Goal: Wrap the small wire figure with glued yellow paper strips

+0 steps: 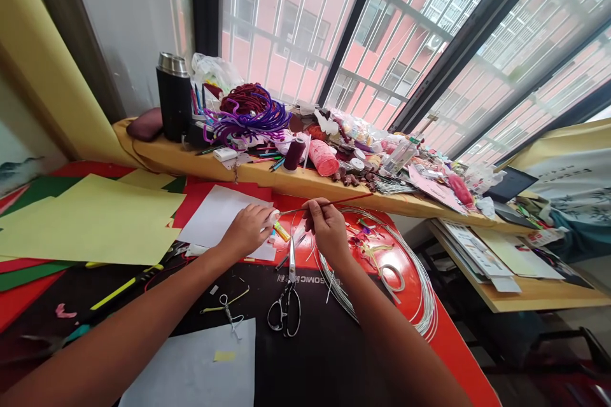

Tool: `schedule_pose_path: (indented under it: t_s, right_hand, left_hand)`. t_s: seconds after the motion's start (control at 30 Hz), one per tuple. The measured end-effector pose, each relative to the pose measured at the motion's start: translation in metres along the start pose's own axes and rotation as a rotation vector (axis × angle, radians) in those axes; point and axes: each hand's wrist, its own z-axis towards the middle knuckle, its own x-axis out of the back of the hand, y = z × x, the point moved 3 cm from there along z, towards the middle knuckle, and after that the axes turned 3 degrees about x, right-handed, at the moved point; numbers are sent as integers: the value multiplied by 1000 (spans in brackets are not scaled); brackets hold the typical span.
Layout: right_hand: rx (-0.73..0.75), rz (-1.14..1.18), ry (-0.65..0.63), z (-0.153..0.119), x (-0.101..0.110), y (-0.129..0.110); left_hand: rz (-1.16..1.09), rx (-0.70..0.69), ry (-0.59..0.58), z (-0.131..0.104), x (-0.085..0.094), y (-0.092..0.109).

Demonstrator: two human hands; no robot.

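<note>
My left hand is closed around a small white object, perhaps a little bottle; the fingers hide most of it. Pinched in my right hand is a thin dark red stick that looks like a slim brush. Its left end reaches the white object; whether it goes inside I cannot tell. Below and between the hands lie black-handled scissors, blades pointing away from me. A yellow glue stick or lighter-like tube rests just beyond my left fingers.
A large coil of pale wire and a tape roll lie right. Yellow paper sheets and a yellow cutter are left. Twisted wire sits near a white sheet. A black flask stands on the cluttered sill.
</note>
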Motion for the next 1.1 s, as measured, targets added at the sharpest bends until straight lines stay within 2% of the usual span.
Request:
schedule_pose_path:
  t_s: [0.4, 0.73, 1.1]
  right_hand:
    - [-7, -3, 3, -5, 2, 2]
    - [69, -229, -67, -10, -7, -1]
    - [54, -243, -80, -15, -8, 3]
  left_hand:
    - [25, -10, -8, -1, 9, 11]
    - [103, -46, -38, 0, 17, 29]
    - [74, -56, -21, 0, 16, 35]
